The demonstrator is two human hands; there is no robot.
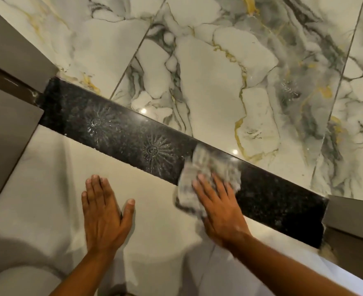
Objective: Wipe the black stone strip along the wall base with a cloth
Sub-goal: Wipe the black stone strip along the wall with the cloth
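Observation:
A black speckled stone strip (116, 129) runs diagonally from upper left to lower right between marble-patterned tiles and a plain pale surface. My right hand (221, 207) lies flat on a grey-white cloth (206, 167), pressing it against the strip near its middle; the cloth looks blurred. Flat on the pale surface just below the strip rests my left hand (103, 212), fingers together, holding nothing. Two sunburst reflections show on the strip to the left of the cloth.
White marble tiles with grey and gold veins (208, 71) fill the area above the strip. Grey-brown frame pieces stand at the left end (9, 107) and at the right end (353, 218) of the strip. The pale floor (159, 210) lies below.

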